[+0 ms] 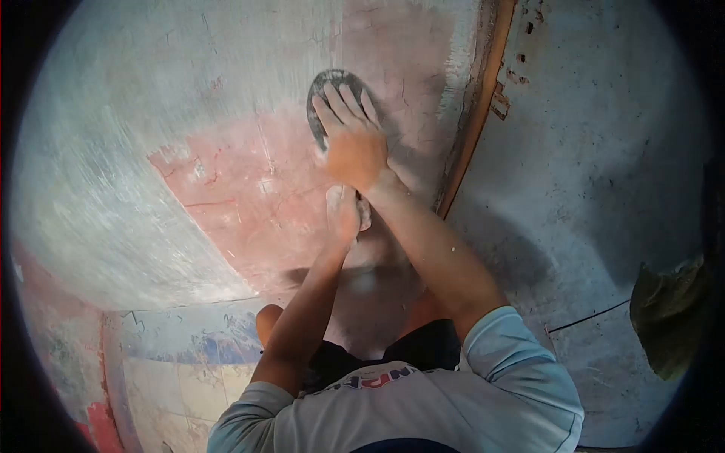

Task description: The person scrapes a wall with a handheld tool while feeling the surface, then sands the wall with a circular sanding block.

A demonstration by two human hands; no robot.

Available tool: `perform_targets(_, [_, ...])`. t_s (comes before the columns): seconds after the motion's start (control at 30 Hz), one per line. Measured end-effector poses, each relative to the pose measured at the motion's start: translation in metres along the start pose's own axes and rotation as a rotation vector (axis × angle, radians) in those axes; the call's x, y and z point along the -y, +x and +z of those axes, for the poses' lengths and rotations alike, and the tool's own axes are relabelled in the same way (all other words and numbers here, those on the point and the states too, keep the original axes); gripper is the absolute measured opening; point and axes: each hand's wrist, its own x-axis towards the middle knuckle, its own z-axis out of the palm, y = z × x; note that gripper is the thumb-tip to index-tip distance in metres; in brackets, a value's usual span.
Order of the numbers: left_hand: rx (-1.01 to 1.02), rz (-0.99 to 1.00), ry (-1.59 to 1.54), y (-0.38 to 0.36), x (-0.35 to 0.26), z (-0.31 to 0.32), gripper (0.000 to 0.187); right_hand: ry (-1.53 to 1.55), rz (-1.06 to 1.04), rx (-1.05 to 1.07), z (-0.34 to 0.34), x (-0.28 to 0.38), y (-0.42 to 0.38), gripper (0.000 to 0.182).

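A dark, dusty oval tool (318, 127) lies flat against a worn painted surface (242, 181) with reddish and whitish areas. Across its top my right hand (353, 143) is laid, fingers stretched out and slightly spread. Just below, my left hand (346, 214) is closed, thumb up, around a narrow dark part that seems to belong to the same tool. Most of that part is hidden by my left hand and right wrist. The exact kind of tool cannot be made out. Pale dust covers my fingers.
An orange-brown strip (483, 98) runs down the right edge of the reddish area, beside a grey surface (589, 151) with chipped spots. Greenish cloth (668, 317) hangs at far right. A lower ledge with blue and cream paint (189, 370) is at bottom left.
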Motion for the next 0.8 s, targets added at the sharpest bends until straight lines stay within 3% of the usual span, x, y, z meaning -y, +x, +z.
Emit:
perform_targets(0.1, [0.082,-0.024,-0.120,0.024,-0.087,0.031,0.035,-0.011,0.018,-0.090,-0.014,-0.012,0.068,0.065])
perform_targets(0.2, [0.251,-0.032,-0.264,0.031,-0.162,0.058,0.035,-0.036,0.013,-0.008,-0.044,-0.013,0.117,0.064])
perform_targets(0.3, [0.139,-0.100,-0.276,0.035,-0.091,0.044,0.038,-0.064,-0.013,-0.035,-0.027,-0.012,0.085,0.067])
perform_targets(0.33, [-0.065,0.046,-0.062,-0.004,-0.107,0.056,0.041,-0.090,-0.040,-0.076,-0.017,-0.009,0.060,0.069])
perform_targets(0.37, [-0.064,0.052,-0.063,-0.001,-0.104,0.055,0.041,-0.020,-0.020,0.098,-0.019,-0.004,0.035,0.074])
perform_targets(0.47, [-0.019,0.053,-0.094,0.023,-0.073,0.045,0.041,0.020,0.015,0.069,0.012,-0.001,-0.016,0.069])
perform_targets(0.6, [0.015,0.024,-0.140,0.046,-0.034,0.029,0.040,0.024,-0.019,-0.070,-0.012,-0.009,0.061,0.069])
perform_targets(0.67, [0.094,-0.054,-0.141,0.022,-0.142,0.051,0.041,-0.024,0.009,0.055,-0.035,-0.011,0.109,0.071])
perform_targets(0.7, [0.222,-0.018,-0.173,0.033,-0.148,0.048,0.042,-0.024,0.021,0.007,-0.036,-0.011,0.116,0.071])
perform_targets(0.73, [0.221,-0.021,-0.172,0.027,-0.143,0.049,0.042,-0.023,0.023,0.009,-0.032,-0.011,0.110,0.071])
perform_targets(0.8, [-0.010,-0.030,-0.101,0.013,-0.120,0.049,0.042,-0.014,0.017,-0.026,-0.018,-0.010,0.083,0.073])
